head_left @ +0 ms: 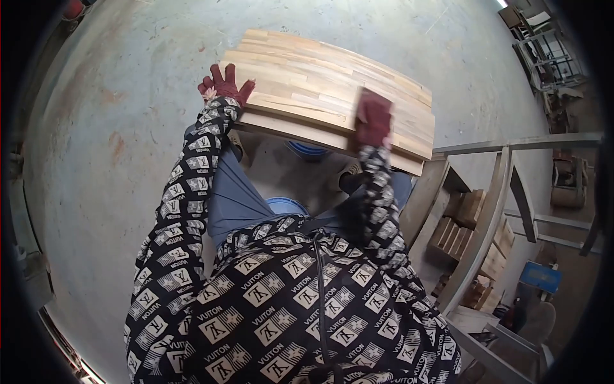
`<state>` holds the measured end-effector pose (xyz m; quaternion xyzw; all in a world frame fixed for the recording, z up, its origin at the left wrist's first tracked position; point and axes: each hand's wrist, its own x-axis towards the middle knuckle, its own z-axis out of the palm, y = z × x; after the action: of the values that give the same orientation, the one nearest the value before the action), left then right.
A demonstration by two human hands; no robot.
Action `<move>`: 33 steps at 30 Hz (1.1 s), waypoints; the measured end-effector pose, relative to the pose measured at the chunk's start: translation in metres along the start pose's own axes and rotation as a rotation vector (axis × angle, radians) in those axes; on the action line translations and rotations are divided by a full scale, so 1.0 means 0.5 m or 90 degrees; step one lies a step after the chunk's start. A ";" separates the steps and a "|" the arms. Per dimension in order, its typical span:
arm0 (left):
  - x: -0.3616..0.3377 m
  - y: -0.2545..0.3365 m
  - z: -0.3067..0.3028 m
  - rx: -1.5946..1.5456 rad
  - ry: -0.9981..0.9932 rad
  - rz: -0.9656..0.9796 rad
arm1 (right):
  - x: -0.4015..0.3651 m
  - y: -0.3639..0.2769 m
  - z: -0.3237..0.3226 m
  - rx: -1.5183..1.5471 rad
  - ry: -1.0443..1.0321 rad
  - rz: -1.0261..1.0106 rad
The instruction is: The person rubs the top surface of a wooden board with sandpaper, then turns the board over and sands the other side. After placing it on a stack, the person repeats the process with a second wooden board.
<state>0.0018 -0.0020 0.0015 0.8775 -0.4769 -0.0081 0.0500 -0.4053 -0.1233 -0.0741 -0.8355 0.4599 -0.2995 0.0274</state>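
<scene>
1. The pale wooden board lies in front of the person, above another board whose near edge shows.
2. The gloved left hand rests at the board's left end, fingers spread and released.
3. The gloved right hand is over the board's right part; blur hides whether its fingers grasp anything.
4. A metal frame stands to the right.

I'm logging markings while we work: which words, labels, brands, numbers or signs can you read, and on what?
"VUITON": jacket, repeated.
"LV": jacket too, apparently an interlaced monogram.
Smaller print on the sleeves: too small to read.
Blue object at right: any print is too small to read.
Top board: no text visible.
</scene>
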 end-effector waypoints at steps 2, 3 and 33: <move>-0.001 0.001 -0.001 -0.016 -0.007 -0.005 | -0.027 0.115 -0.089 -0.159 0.111 0.036; -0.002 0.001 0.000 -0.007 0.008 0.000 | -0.045 0.207 -0.118 -0.171 0.124 -0.002; -0.009 0.007 -0.010 -0.008 0.044 0.016 | 0.000 0.121 -0.178 -0.182 0.047 0.126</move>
<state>-0.0032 0.0005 0.0068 0.8708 -0.4859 0.0200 0.0723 -0.4976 -0.1380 -0.0208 -0.7698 0.5787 -0.2574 -0.0790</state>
